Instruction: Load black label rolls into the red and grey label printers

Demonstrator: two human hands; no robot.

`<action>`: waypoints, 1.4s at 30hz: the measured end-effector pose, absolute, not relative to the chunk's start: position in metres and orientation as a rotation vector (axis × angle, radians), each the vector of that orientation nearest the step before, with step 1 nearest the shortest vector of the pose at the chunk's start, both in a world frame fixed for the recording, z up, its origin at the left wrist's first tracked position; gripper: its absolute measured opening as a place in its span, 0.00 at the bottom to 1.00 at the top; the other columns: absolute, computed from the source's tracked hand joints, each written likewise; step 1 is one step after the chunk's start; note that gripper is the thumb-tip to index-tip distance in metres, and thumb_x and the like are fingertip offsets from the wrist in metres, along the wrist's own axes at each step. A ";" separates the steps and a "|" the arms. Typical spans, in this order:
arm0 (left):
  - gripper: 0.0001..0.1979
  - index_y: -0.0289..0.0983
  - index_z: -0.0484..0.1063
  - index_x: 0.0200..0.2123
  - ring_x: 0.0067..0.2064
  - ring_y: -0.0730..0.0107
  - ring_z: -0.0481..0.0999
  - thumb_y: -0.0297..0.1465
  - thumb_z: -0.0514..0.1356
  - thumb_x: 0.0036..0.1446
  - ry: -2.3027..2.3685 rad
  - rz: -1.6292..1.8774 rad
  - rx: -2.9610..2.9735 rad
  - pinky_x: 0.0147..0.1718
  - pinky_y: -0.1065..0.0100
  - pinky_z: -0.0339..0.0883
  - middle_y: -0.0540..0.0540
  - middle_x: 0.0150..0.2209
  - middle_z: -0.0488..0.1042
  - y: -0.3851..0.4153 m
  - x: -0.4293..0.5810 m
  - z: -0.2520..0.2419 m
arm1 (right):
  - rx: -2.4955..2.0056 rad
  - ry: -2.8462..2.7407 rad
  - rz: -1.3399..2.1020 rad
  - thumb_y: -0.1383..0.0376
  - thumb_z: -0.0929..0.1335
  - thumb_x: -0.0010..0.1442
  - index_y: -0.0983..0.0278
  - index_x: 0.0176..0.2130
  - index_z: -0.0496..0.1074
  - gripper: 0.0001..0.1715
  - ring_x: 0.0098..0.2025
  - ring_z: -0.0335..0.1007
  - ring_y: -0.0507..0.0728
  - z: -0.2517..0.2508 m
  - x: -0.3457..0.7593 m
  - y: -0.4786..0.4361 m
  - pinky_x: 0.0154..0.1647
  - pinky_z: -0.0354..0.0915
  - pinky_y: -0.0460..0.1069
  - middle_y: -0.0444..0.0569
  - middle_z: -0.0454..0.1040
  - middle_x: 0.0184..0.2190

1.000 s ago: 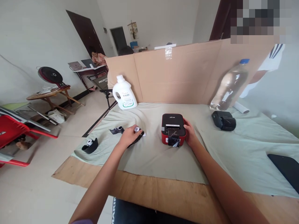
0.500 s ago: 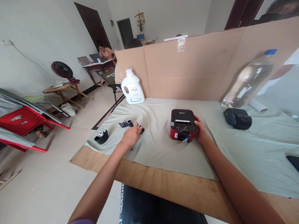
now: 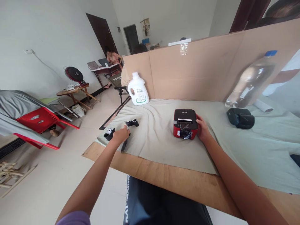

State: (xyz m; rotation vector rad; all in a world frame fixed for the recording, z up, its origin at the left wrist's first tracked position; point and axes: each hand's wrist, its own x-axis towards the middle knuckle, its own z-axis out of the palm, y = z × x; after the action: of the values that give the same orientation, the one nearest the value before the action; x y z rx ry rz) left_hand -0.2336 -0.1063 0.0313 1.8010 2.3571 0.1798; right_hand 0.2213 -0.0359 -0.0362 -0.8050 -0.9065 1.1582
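A white jug and blue-capped bottle stand before cardboard — a fan farther left.

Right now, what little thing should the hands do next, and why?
Maybe the left hand could set the black strip down on the cloth: it seems held low, near a black roll lying there, while the right hand rests against the red-and-black box.

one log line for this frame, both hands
left hand: at black strip, grip hidden | right hand: against printer side | nearby: white jug, clear bottle
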 end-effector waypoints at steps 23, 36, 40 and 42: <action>0.28 0.40 0.65 0.64 0.63 0.59 0.69 0.45 0.53 0.65 1.227 0.998 1.604 0.61 0.62 0.62 0.40 0.63 0.70 -0.075 0.001 0.027 | -0.750 -0.928 1.183 0.52 0.70 0.55 0.50 0.54 0.74 0.26 0.70 0.58 0.67 -0.043 0.222 -0.043 0.72 0.52 0.65 0.42 0.71 0.62; 0.32 0.40 0.67 0.65 0.63 0.56 0.71 0.32 0.58 0.56 0.837 1.278 1.078 0.65 0.57 0.60 0.47 0.63 0.72 0.001 -0.052 0.054 | -0.872 -1.603 0.802 0.57 0.77 0.52 0.51 0.68 0.61 0.49 0.67 0.58 0.74 0.005 0.144 -0.032 0.72 0.48 0.68 0.49 0.67 0.65; 0.31 0.37 0.67 0.64 0.52 0.58 0.79 0.29 0.58 0.55 0.931 1.356 1.031 0.57 0.57 0.69 0.45 0.53 0.79 0.050 -0.141 0.078 | -0.664 -1.665 0.893 0.52 0.75 0.56 0.53 0.72 0.50 0.55 0.68 0.57 0.72 0.026 0.046 0.045 0.72 0.49 0.67 0.50 0.64 0.67; 0.30 0.35 0.67 0.63 0.47 0.59 0.81 0.30 0.57 0.56 1.001 1.383 0.968 0.51 0.58 0.74 0.44 0.49 0.81 0.070 -0.182 0.077 | -0.615 -1.710 0.921 0.49 0.75 0.54 0.55 0.74 0.45 0.60 0.73 0.46 0.72 0.022 0.001 0.079 0.74 0.41 0.67 0.50 0.58 0.70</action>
State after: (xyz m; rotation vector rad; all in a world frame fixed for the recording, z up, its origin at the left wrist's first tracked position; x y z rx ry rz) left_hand -0.1823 0.0698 0.0772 0.9679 1.0006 1.3830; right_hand 0.0009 0.0787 0.0225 -0.6145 -1.7096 0.9212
